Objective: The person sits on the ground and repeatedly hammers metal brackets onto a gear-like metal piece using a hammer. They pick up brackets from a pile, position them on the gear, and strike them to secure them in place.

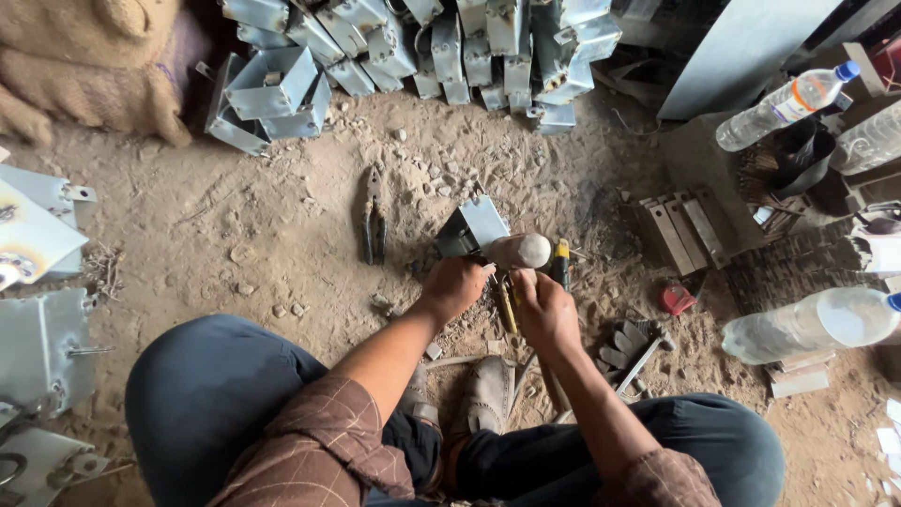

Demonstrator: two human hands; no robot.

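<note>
I sit on dusty ground with my knees apart. My left hand [454,284] is closed around the wooden handle of a hammer [518,251], whose pale rounded end sticks out toward a small bent sheet-metal bracket [474,227]. My right hand [543,308] is shut on a thin yellow-handled tool [508,308], just beside the left hand. A second yellow and black tool [560,264] lies right behind my right hand. What the fingers press on is hidden.
Pliers [374,225] lie on the dirt to the left. A heap of folded metal brackets [404,47] fills the back. More sheet-metal pieces [38,347] sit at left. Two plastic bottles [812,324] [786,105], metal strips [685,230] and a red object [675,299] are at right.
</note>
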